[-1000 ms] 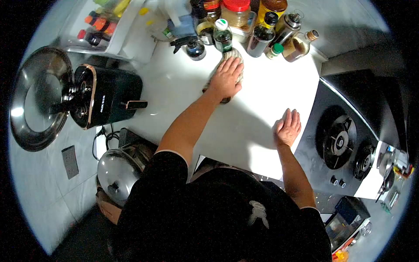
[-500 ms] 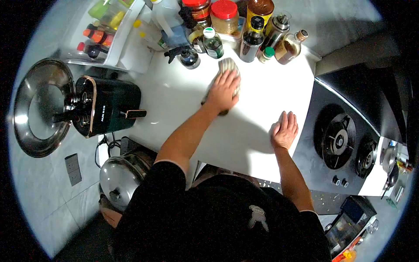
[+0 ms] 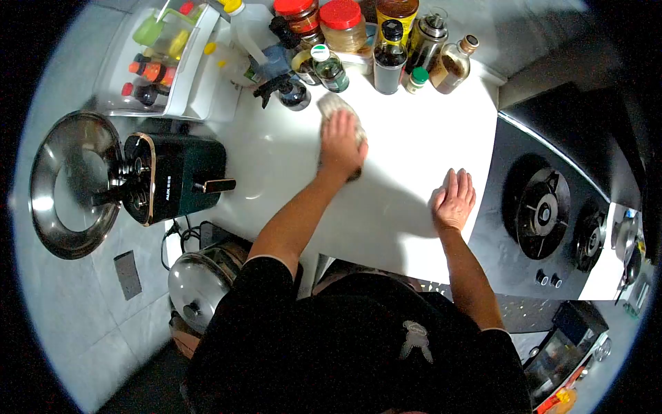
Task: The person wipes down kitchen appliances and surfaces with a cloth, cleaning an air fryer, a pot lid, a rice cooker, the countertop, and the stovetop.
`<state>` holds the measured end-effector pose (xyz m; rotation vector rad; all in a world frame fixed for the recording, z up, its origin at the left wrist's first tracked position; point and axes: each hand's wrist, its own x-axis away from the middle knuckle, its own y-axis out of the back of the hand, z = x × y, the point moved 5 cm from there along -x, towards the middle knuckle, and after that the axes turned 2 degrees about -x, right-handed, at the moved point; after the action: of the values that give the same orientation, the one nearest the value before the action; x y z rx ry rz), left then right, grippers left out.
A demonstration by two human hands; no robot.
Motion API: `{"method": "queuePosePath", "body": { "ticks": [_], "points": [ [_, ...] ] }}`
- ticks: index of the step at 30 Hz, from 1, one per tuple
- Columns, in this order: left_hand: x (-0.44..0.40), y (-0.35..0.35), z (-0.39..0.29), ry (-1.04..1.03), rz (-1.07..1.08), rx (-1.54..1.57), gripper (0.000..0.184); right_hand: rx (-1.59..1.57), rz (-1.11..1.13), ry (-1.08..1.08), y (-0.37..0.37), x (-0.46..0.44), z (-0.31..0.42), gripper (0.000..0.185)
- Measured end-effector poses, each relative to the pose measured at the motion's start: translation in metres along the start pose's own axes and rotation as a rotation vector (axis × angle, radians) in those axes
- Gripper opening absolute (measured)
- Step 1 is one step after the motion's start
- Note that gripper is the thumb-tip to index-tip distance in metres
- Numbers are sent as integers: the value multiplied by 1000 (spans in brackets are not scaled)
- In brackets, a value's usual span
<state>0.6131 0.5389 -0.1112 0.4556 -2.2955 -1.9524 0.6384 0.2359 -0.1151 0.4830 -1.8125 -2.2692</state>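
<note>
My left hand (image 3: 340,146) lies over a pale striped cloth (image 3: 332,105) and presses it against the white countertop (image 3: 393,214). The cloth shows beyond the fingertips and along the side of the hand; the part under the palm is hidden. My right hand (image 3: 454,203) rests flat near the counter's right edge, fingers stretched out, with nothing in it. Just past the cloth stand a dark spray bottle (image 3: 294,95) and a green-labelled bottle with a white cap (image 3: 331,69).
Along the back are a dark sauce bottle (image 3: 390,61), a small green-capped jar (image 3: 416,81), a brown bottle (image 3: 453,65) and red-lidded jars (image 3: 343,27). A black air fryer (image 3: 181,176) and lidded pot (image 3: 200,290) are left. A gas hob (image 3: 510,259) borders the right.
My left hand and the cloth have shifted left across the countertop. My right hand stays at about the same spot. The camera view has tilted slightly.
</note>
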Motion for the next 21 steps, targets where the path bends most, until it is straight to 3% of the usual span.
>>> {"method": "queuePosePath", "body": {
  "ticks": [1, 3, 11, 13, 17, 20, 21],
  "points": [
    [6, -1, -5, -9, 5, -5, 70, -1, -6, 0, -1, 1, 1, 55],
    [17, -2, -24, -266, -18, 106, 70, 8, -8, -14, -3, 1, 0, 55],
    [-61, -25, -33, -57, -38, 51, 80, 0, -3, -17, -3, 1, -1, 55],
    [-52, -20, -37, -49, -5, 37, 79, 23, 14, -26, -2, 1, 0, 54],
    [-16, -16, -52, -359, 88, 84, 70, 12, 7, -21, -6, 2, -3, 53],
    [4, -16, -43, -331, 102, 122, 70, -27, -5, -21, -2, 2, -1, 54],
    [5, -17, -31, -158, 58, 84, 69, -29, -12, -19, -2, 1, -1, 54]
  ]
}}
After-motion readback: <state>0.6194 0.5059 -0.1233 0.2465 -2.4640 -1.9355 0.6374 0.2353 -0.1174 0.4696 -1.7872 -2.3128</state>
